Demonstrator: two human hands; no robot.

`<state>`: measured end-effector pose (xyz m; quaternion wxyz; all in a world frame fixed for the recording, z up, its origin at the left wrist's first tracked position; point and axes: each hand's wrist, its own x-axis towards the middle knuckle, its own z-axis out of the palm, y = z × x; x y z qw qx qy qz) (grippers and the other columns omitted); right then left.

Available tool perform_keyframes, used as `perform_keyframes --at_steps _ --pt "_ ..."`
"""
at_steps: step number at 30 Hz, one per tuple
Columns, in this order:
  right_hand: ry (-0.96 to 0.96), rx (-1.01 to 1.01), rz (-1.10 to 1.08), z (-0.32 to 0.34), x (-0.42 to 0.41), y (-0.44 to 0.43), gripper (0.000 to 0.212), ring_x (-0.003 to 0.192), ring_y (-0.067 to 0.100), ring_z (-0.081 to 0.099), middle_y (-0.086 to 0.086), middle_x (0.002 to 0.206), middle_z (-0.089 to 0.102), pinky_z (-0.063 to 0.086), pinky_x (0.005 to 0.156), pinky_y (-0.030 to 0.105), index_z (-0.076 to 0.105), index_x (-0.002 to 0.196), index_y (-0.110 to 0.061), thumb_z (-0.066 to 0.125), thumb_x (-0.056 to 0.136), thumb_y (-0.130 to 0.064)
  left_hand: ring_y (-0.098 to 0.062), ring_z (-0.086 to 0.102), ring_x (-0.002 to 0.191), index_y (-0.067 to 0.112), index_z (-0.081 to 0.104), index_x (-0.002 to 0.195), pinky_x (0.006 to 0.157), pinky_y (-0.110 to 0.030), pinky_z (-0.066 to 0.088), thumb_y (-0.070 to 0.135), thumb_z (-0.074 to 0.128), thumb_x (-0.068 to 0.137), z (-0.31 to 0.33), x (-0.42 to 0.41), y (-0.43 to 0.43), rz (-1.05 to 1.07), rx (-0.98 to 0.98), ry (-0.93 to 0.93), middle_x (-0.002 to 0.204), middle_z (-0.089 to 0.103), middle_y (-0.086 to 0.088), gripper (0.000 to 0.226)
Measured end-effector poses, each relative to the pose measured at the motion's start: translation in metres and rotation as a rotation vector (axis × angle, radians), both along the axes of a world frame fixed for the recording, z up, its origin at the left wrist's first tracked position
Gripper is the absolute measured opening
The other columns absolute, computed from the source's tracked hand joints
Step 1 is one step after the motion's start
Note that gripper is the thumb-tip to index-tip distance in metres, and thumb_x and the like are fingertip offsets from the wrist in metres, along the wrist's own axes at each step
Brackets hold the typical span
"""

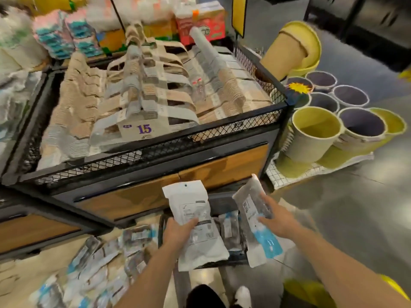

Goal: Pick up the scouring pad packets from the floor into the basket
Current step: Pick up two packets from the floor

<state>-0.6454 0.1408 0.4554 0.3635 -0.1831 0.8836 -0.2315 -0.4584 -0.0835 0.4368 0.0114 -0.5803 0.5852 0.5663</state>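
A dark trouser knee [202,296] and a white shoe [243,294] sit at the bottom edge, and both bare forearms reach forward from there.

The left hand [178,228] grips a flat white plastic scouring pad packet [189,201] by its middle. The thumb is curled over the printed face and the packet stands roughly upright.

The right hand [278,221] holds a second scouring pad packet, clear and grey with a blue lower end [246,196]. Its fingers are spread along the packet's side, and the packet tilts to the right.

Both packets hang above the dark wire shopping basket [235,258] on the floor between the arms. A few packets already lie inside it [229,227].

To the left, beside the basket, a loose heap of similar blue-and-white packets [104,258] covers the floor. It lies in front of the black mesh display bin of beige and grey clothes hangers [144,96]. Yellow and purple round tubs [315,130] stand off to the right.

The step in hand looks like the drop, since two packets are lifted and poised over the basket. The next move calls for lowering both until they clear the rim, then loosening both grips so they fall flat inside instead of catching on the edge. After that the floor heap needs a reach down and to the left, and most of the job is there.
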Motion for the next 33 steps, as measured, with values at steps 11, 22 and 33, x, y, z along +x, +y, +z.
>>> perform_keyframes --at_steps 11,22,33 --pt "-0.183 0.246 -0.051 -0.147 -0.003 0.002 0.081 0.094 0.024 0.068 0.006 0.134 0.059 0.054 0.081 0.031 0.011 0.154 -0.038 0.062 0.092 -0.026 -0.026 0.065 0.101 0.01 0.059 0.12 0.082 -0.033 0.05 0.045 0.083 0.072 -0.154 -0.029 -0.02 -0.089 0.146 -0.255 0.116 0.068 -0.005 0.064" --pt "-0.297 0.282 -0.129 -0.305 -0.024 -0.06 0.078 0.079 0.02 0.067 0.006 0.12 0.063 0.05 0.063 0.02 0.015 0.153 -0.037 0.062 0.093 -0.024 -0.027 0.067 0.103 0.011 0.058 0.122 0.091 -0.031 0.051 0.037 0.09 0.062 -0.315 -0.051 -0.051 -0.067 0.325 -0.391 0.117 0.068 -0.005 0.073" --pt "-0.36 0.341 -0.134 -0.456 -0.04 -0.092 0.081 0.115 0.031 0.06 0.011 0.134 0.058 0.048 0.095 0.034 0.018 0.153 -0.032 0.066 0.089 -0.019 -0.029 0.064 0.111 0.012 0.061 0.124 0.101 -0.042 0.05 0.03 0.086 0.07 -0.45 -0.077 -0.055 -0.052 0.233 -0.402 0.12 0.068 -0.006 0.062"
